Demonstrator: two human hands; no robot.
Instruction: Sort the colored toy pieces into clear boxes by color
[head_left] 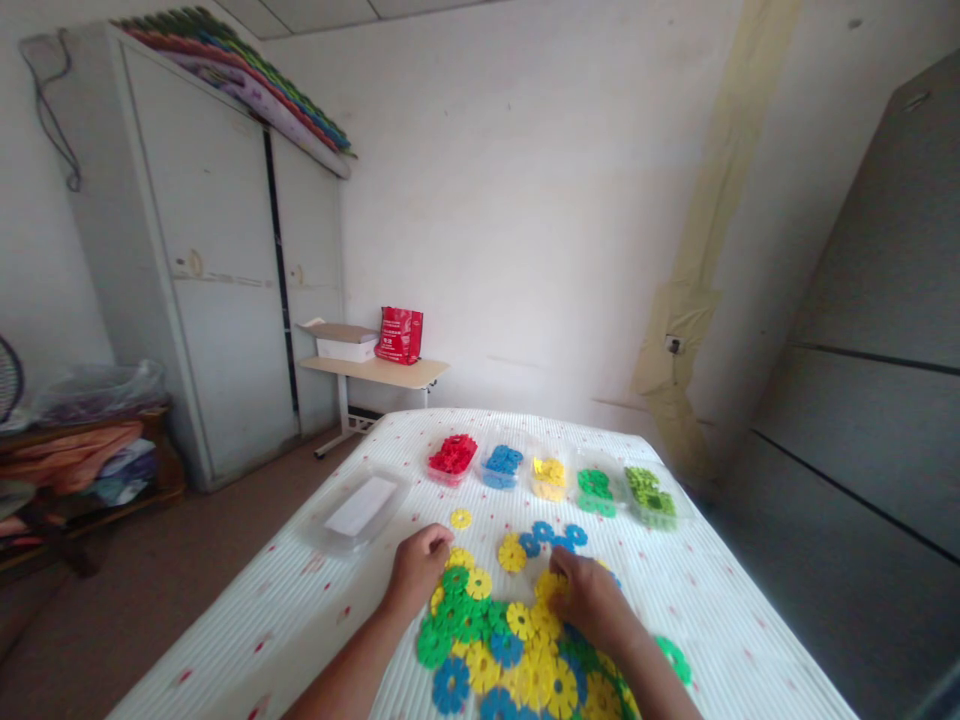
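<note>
Nearest you on the worktop: one layered heap of notched flower-shaped discs, yellow, green and blue, lying between and below your hands; round pieces, no long axis. Item, your right hand: fingers bent over a yellow disc at the heap's far edge, touching it; whether pinched, you cannot tell from here. Item, your left hand: fingers curled beside the heap's far left corner; their contents hidden. Beyond: one loose yellow disc, just ahead and right of your left fingertips, that hand the nearer; a blue disc cluster, just past your right fingertips, that hand the nearer. Farthest on the worktop: five clear tubs of pieces, red tub leftmost.
</note>
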